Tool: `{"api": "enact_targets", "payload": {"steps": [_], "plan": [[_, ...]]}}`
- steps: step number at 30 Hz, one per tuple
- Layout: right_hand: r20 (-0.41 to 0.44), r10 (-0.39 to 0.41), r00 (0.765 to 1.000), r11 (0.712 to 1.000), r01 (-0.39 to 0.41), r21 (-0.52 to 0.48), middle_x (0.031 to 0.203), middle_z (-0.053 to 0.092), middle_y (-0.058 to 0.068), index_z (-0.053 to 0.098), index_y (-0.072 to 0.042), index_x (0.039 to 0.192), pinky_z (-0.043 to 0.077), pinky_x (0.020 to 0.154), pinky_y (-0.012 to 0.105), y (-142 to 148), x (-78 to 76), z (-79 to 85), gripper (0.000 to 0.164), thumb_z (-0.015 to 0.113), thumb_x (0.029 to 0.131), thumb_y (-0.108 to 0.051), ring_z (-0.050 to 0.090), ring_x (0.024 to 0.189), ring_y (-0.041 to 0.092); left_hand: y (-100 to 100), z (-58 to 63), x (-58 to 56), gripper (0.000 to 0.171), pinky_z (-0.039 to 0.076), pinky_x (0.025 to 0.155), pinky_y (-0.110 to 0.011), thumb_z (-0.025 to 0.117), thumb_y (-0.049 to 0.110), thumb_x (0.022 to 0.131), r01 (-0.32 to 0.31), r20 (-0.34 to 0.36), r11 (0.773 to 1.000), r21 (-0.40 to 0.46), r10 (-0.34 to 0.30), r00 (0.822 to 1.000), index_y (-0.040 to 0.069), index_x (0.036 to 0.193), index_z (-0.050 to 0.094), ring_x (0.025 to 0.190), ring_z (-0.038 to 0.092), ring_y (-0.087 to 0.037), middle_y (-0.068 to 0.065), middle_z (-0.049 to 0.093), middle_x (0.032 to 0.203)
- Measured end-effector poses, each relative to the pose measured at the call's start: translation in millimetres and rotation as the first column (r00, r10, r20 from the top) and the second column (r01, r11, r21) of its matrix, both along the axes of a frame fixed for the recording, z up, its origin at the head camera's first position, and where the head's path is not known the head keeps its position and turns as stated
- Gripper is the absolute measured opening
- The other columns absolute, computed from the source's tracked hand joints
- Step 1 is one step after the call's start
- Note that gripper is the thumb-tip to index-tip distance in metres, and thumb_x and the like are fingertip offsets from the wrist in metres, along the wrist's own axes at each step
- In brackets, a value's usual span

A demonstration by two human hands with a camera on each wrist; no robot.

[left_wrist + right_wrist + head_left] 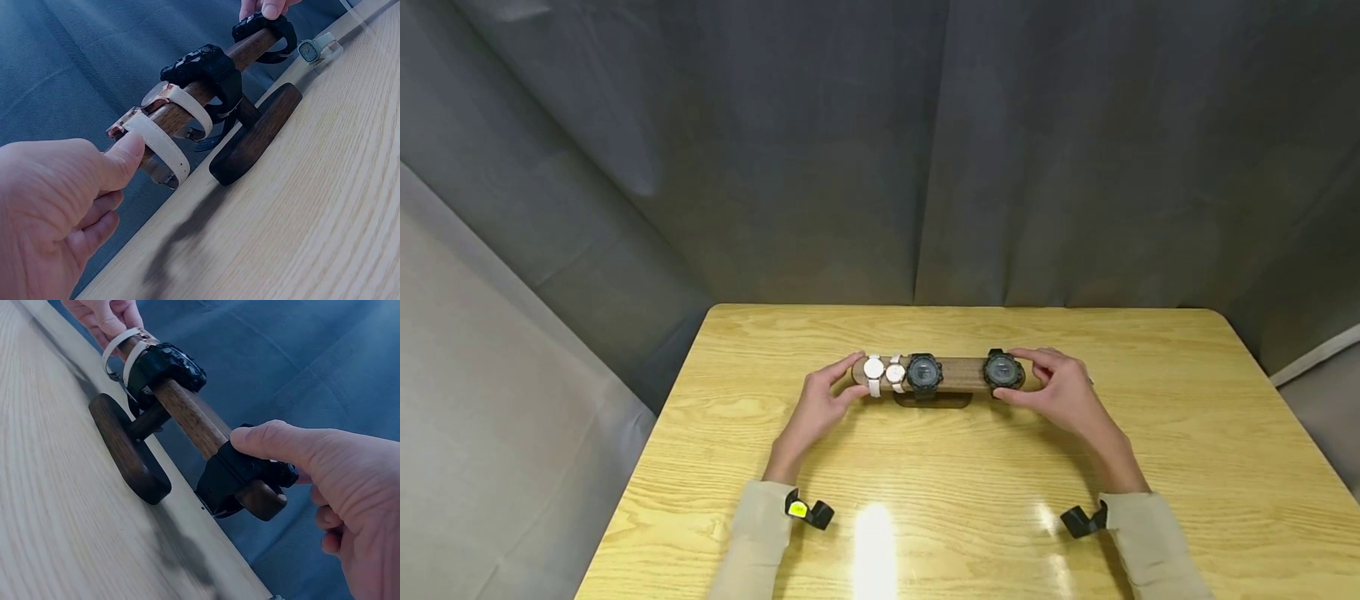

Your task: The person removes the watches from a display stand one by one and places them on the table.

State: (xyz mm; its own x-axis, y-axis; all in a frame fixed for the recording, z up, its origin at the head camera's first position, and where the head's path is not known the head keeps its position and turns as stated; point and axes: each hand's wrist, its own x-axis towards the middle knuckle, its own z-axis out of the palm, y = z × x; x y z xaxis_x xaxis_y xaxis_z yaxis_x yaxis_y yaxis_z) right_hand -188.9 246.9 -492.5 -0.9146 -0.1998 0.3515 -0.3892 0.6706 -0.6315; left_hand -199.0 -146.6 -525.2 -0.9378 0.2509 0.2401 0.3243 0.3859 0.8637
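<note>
Stand [962, 375]: I am counting one, of wood, standing on one table [947, 467].
White watches [873, 367]: two, sitting side by side at the bar's left end.
Black watches [924, 372]: two; one neighbouring the white pair, one sitting at the right end.
Loose watch [308, 52]: one, pale-strapped, resting on the table near the right end.
Hands: two; I am seeing the left hand [822, 404] pinching the outer white watch, the right hand [1066, 392] pinching the right-end black watch.

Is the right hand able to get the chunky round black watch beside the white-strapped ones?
Probably yes: the brown wooden bar is bare between that chunky round black watch and the similar black watch the right hand holds, which it would likely release first.
</note>
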Motion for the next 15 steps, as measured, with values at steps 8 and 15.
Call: {"api": "enact_targets", "payload": {"steps": [8,15], "plan": [[0.022,0.002,1.0,1.0,-0.002,0.006,0.065,0.035,-0.002,0.075,-0.008,0.125,0.037,0.06,0.024,5.0,2.2,4.9,0.058,0.097,0.075,-0.027,0.032,0.056,0.01,-0.8,-0.1,0.3,0.057,0.042,0.117,-0.039,0.078,0.014,0.093,0.001,-0.004,1.0,0.005,-0.001,1.0,0.007,0.147,0.06,0.143,0.05,-0.029,-0.009,0.057,0.151],[0.043,-0.009,0.999,1.0,0.009,0.007,0.067,0.036,-0.002,0.075,-0.008,0.125,0.038,0.06,0.025,5.8,3.7,7.7,0.058,0.097,0.075,-0.028,0.032,0.056,0.009,-0.6,0.8,1.2,0.057,0.043,0.117,-0.042,0.077,0.014,0.094,0.004,0.015,1.0,0.016,-0.004,1.0,0.004,0.147,0.059,0.144,0.05,-0.03,-0.009,0.057,0.152]]}}
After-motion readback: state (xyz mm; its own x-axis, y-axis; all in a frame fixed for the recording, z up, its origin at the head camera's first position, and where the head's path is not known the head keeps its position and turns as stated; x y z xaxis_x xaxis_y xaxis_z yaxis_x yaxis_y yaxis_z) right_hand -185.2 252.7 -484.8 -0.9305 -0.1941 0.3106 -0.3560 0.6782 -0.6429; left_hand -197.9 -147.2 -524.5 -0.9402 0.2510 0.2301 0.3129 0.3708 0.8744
